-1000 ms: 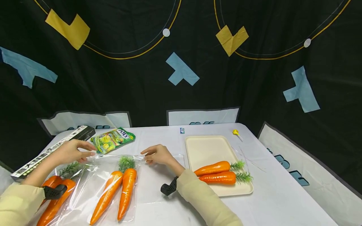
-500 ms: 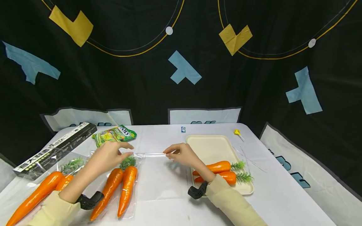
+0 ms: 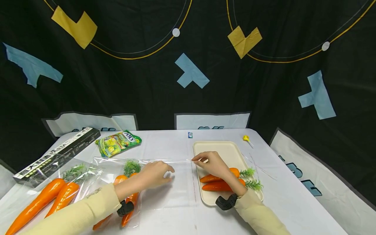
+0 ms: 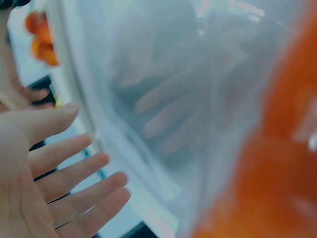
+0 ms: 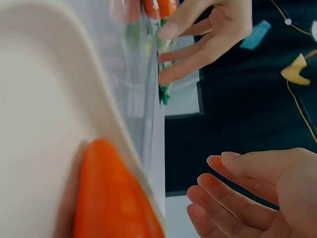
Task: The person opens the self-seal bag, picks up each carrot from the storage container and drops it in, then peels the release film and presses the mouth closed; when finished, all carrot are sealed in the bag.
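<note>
My left hand (image 3: 154, 174) hovers over the middle of a clear plastic bag (image 3: 182, 192) lying flat on the table. In the left wrist view its fingers (image 4: 89, 191) are spread, with nothing between them. My right hand (image 3: 212, 163) is over the left part of a cream tray (image 3: 214, 147), its fingertips close to the bag's far right corner. The right wrist view shows its fingers (image 5: 218, 198) loosely bent, holding nothing. Two orange carrots (image 3: 215, 187) with green tops lie on the tray below it. Two more carrots (image 3: 135, 199) lie under clear plastic, partly hidden by my left arm.
Another clear bag holds two carrots (image 3: 53, 195) at the left. Behind it lie a long black and white box (image 3: 58, 155) and a green candy packet (image 3: 118, 143). A small blue packet (image 3: 190, 134) and a yellow lollipop (image 3: 246, 139) lie toward the back.
Both hands have moved right along the bag's far edge, the right one ending over the tray. The bag's right part now lies spread flat. The left-hand carrots shifted left earlier.
</note>
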Demonstrator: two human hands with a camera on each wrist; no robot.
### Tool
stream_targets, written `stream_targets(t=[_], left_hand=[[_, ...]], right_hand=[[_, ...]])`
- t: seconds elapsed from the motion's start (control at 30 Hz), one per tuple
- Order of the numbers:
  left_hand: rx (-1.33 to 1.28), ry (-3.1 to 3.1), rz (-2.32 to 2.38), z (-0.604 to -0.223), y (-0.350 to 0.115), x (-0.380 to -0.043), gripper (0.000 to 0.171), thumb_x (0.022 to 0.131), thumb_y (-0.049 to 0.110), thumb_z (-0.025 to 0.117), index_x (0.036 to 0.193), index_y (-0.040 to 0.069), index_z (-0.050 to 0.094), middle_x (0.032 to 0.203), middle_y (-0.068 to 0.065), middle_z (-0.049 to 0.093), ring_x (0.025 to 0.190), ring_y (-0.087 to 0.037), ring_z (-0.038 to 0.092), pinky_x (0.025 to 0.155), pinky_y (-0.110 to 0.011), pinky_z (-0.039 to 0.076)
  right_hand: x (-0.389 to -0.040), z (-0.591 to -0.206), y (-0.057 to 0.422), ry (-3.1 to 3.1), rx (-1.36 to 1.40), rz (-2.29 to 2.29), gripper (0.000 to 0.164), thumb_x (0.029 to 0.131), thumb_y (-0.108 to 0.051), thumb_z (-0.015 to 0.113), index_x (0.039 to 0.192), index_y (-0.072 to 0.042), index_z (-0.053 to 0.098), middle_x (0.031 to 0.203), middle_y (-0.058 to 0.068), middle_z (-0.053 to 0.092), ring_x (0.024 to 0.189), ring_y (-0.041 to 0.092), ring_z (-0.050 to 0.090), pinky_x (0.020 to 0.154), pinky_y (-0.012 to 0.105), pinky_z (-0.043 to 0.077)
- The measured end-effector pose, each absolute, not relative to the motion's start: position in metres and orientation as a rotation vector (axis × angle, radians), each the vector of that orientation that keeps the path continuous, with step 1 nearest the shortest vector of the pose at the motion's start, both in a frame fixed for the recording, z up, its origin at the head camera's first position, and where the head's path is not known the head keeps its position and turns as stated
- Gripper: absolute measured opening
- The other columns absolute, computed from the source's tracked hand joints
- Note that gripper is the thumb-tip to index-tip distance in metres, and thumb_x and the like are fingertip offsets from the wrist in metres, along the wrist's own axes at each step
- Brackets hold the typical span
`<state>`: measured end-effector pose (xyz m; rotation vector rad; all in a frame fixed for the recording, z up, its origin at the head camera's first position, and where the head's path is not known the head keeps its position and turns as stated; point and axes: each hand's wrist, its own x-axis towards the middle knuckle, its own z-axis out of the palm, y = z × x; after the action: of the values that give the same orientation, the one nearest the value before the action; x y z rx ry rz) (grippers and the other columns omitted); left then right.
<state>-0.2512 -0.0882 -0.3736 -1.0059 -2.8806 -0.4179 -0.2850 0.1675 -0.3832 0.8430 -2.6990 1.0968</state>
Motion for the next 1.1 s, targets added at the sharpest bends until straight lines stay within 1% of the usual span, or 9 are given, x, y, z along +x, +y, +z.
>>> stream_targets(t=[0.17, 0.3, 0.33, 0.4, 0.47, 0.57, 0.7, 0.87, 1.1], left_hand=[[-1.061, -2.849, -0.297, -0.389, -0.063, -0.258, 0.037, 0.081, 0.030, 0.078, 0.109, 0.006, 0.071, 0.103, -0.007, 0.069, 0.084, -0.024, 0.064, 0.059, -0.041, 0.053], [-1.085, -2.882, -0.209, -0.396, -0.055, -0.259, 0.037, 0.081, 0.037, 0.077, 0.101, 0.007, 0.069, 0.097, -0.005, 0.066, 0.082, -0.023, 0.062, 0.055, -0.039, 0.051], [-1.083, -2.884, -0.203, -0.397, -0.054, -0.259, 0.035, 0.081, 0.037, 0.077, 0.099, 0.008, 0.069, 0.094, -0.003, 0.065, 0.081, -0.022, 0.061, 0.054, -0.038, 0.050], [-1.078, -2.878, -0.200, -0.398, -0.053, -0.259, 0.030, 0.079, 0.037, 0.078, 0.089, 0.011, 0.068, 0.083, 0.001, 0.062, 0.074, -0.018, 0.059, 0.050, -0.035, 0.047], [-1.079, -2.857, -0.237, -0.398, -0.053, -0.259, 0.025, 0.079, 0.034, 0.079, 0.085, 0.012, 0.070, 0.075, 0.005, 0.059, 0.069, -0.015, 0.056, 0.048, -0.032, 0.044], [-1.077, -2.800, -0.305, -0.397, -0.054, -0.259, 0.017, 0.077, 0.030, 0.081, 0.078, 0.015, 0.072, 0.069, 0.007, 0.062, 0.064, -0.012, 0.056, 0.047, -0.030, 0.043], [-1.052, -2.730, -0.390, -0.396, -0.056, -0.259, 0.011, 0.075, 0.025, 0.083, 0.074, 0.018, 0.075, 0.073, 0.005, 0.069, 0.065, -0.014, 0.062, 0.050, -0.031, 0.047], [-1.010, -2.742, -0.495, -0.388, -0.062, -0.260, 0.009, 0.077, 0.024, 0.081, 0.080, 0.017, 0.076, 0.080, 0.005, 0.072, 0.073, -0.016, 0.066, 0.055, -0.033, 0.050], [-0.904, -2.746, -0.715, -0.365, -0.070, -0.260, 0.013, 0.079, 0.026, 0.080, 0.089, 0.018, 0.078, 0.086, 0.007, 0.073, 0.080, -0.016, 0.068, 0.057, -0.031, 0.051]], right_hand=[[-0.287, -0.386, 0.176, -2.701, 0.840, 1.048, 0.014, 0.090, -0.015, 0.067, 0.100, -0.009, 0.076, 0.098, 0.000, 0.072, 0.081, 0.017, 0.067, 0.070, 0.027, 0.053], [-0.287, -0.383, 0.178, -2.686, 0.846, 1.056, 0.014, 0.090, -0.014, 0.067, 0.100, -0.009, 0.076, 0.097, 0.002, 0.072, 0.081, 0.018, 0.067, 0.068, 0.027, 0.053], [-0.287, -0.382, 0.179, -2.685, 0.849, 1.054, 0.014, 0.090, -0.014, 0.067, 0.100, -0.009, 0.076, 0.098, 0.002, 0.072, 0.081, 0.018, 0.067, 0.068, 0.027, 0.053], [-0.287, -0.380, 0.179, -2.693, 0.842, 1.065, 0.014, 0.091, -0.014, 0.067, 0.100, -0.010, 0.076, 0.098, 0.001, 0.072, 0.081, 0.018, 0.067, 0.069, 0.027, 0.053], [-0.286, -0.379, 0.180, -2.703, 0.845, 1.066, 0.014, 0.091, -0.014, 0.067, 0.101, -0.010, 0.076, 0.098, 0.001, 0.072, 0.082, 0.018, 0.067, 0.069, 0.026, 0.053], [-0.285, -0.379, 0.180, -2.721, 0.866, 1.072, 0.014, 0.091, -0.014, 0.067, 0.101, -0.009, 0.075, 0.097, 0.000, 0.072, 0.080, 0.016, 0.066, 0.069, 0.025, 0.053], [-0.285, -0.380, 0.179, -2.735, 0.931, 1.069, 0.015, 0.091, -0.015, 0.067, 0.101, -0.007, 0.075, 0.095, 0.000, 0.072, 0.082, 0.016, 0.065, 0.071, 0.025, 0.053], [-0.285, -0.380, 0.178, -2.734, 0.970, 1.064, 0.016, 0.092, -0.016, 0.067, 0.102, -0.006, 0.074, 0.096, -0.001, 0.072, 0.085, 0.015, 0.065, 0.074, 0.025, 0.054], [-0.282, -0.373, 0.179, -2.713, 0.965, 1.073, 0.014, 0.092, -0.015, 0.066, 0.102, -0.011, 0.075, 0.098, -0.003, 0.072, 0.085, 0.012, 0.064, 0.073, 0.025, 0.054]])
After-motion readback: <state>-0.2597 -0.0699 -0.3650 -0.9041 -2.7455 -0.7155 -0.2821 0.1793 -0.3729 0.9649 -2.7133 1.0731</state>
